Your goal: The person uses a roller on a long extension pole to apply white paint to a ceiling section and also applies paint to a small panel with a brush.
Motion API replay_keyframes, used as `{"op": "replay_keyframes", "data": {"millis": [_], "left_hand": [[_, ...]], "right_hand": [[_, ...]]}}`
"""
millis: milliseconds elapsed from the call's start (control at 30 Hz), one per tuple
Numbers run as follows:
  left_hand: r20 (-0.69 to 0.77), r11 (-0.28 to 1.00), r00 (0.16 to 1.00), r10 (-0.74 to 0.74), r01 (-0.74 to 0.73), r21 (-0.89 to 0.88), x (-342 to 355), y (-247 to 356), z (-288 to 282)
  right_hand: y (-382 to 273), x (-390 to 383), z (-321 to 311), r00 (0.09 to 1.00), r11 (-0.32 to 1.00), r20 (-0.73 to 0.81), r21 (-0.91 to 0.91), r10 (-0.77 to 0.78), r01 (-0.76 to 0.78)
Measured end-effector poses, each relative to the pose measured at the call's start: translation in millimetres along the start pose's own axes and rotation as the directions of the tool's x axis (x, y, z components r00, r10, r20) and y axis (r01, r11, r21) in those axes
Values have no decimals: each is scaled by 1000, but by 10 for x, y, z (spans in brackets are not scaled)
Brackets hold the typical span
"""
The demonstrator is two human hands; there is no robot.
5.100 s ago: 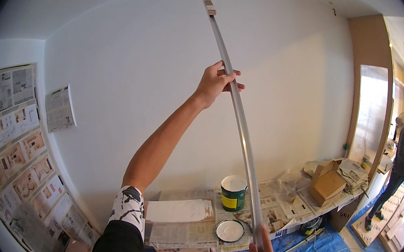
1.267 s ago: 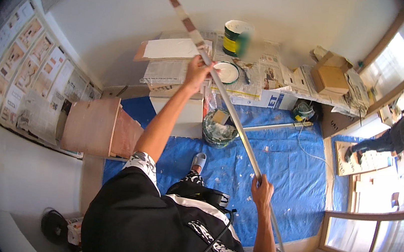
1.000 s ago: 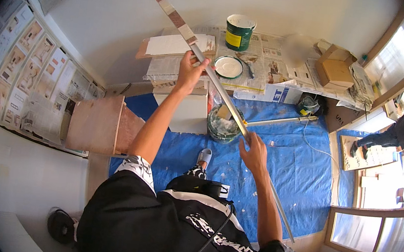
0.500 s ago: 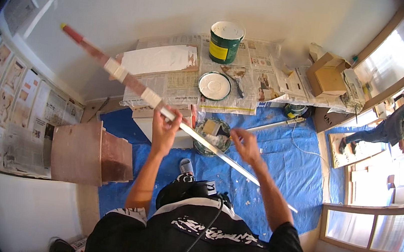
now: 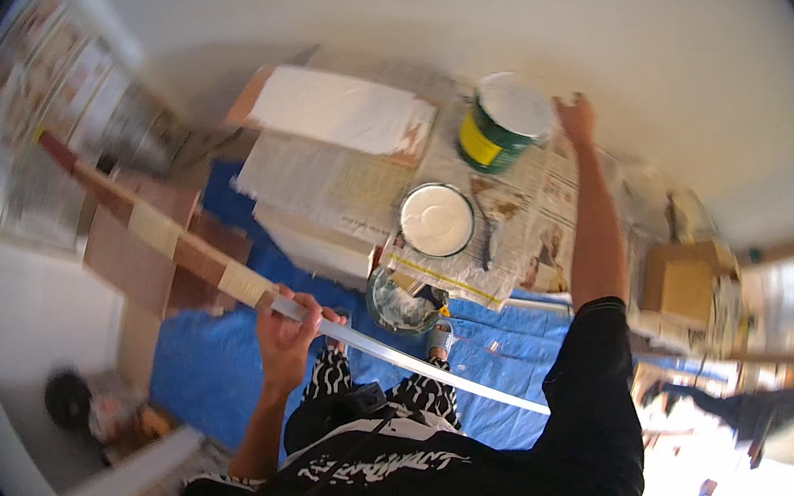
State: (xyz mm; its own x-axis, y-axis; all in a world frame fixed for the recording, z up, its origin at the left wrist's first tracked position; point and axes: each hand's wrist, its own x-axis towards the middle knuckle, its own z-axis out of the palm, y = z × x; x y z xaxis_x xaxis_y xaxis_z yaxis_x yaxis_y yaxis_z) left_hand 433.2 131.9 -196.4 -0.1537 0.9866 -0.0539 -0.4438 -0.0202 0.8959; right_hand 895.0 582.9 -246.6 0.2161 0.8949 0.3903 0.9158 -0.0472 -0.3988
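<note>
My left hand (image 5: pixel 287 334) is closed round a long thin strip (image 5: pixel 207 261) that slants across in front of me. Its left part is reddish brown with pale cream patches; the length right of my hand is whitish. At the back of the newspaper-covered surface stands a green paint bucket (image 5: pixel 489 140) with a yellow label and white paint on top. My right hand (image 5: pixel 576 121) is stretched out to the bucket's right rim; its fingers are blurred, and whether they touch the rim I cannot tell. Nearer lies a round lid (image 5: pixel 437 220) coated with white paint.
A white-painted board (image 5: pixel 335 110) lies left of the bucket, and a dark-handled tool (image 5: pixel 490 245) beside the lid. Below is a paint-smeared tub (image 5: pixel 400 303) on blue sheeting (image 5: pixel 204 363). Cardboard box (image 5: pixel 685 283) at right; brown wooden box (image 5: pixel 133 255) at left. Another person (image 5: pixel 753 416) is far right.
My right hand has gone from above the tub up to the paint bucket. The left hand and its strip have moved lower and slightly left, and the whole view has shifted.
</note>
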Motion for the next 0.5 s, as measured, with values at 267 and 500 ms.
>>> {"op": "replay_keyframes", "data": {"millis": [267,500], "left_hand": [[-293,992,950,106,-123,-41,-590,-584,916],[-472,983,866,165,-181,13,-1061,-791,1438]], "right_hand": [[-283,717,-99,773,837,630,381,77,-394],[-853,663,-241,736,630,620,693,-272,-350]]}}
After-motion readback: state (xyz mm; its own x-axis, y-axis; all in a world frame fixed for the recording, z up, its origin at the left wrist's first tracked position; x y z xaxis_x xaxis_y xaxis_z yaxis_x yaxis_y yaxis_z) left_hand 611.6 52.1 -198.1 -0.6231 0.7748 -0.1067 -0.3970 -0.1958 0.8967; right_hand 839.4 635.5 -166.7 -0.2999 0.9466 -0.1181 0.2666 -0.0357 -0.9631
